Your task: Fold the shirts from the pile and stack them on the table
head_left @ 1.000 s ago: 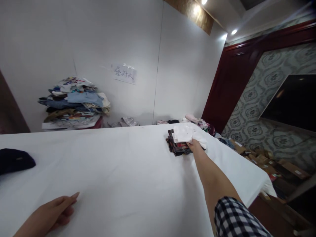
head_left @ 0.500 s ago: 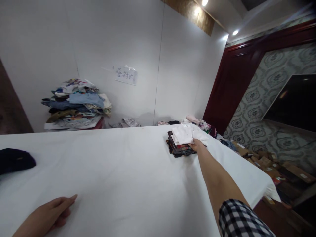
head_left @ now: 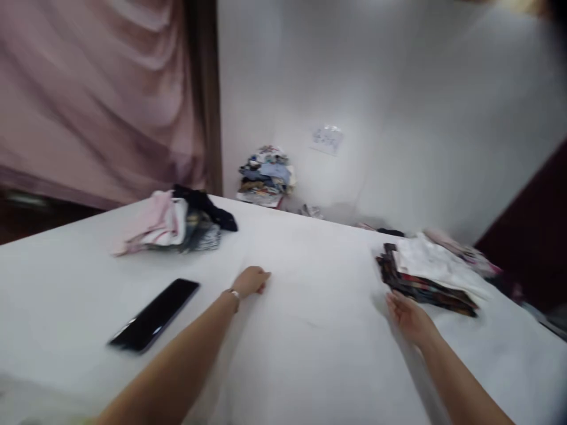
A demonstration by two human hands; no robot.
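Observation:
In the head view, my left hand, with a bracelet at the wrist, hovers over or rests on the middle of the white table; which one I cannot tell. Its fingers are curled together with nothing visible in them. My right hand is beside the near edge of a folded stack, fingers stretched out and holding nothing. On top of that stack lies a white folded garment, over dark patterned folded clothes. Left of my left hand, a loose heap of clothes holds a pink garment and a black one.
A black smartphone lies on the white table, left of my left forearm. Behind the table stands a tall clothes pile against the wall, beneath a paper sign. A pink curtain hangs at the left.
My view has swung to the left, bringing the phone, clothes heap and curtain in. My right hand has come off the white garment on the stack. My left hand reaches farther forward.

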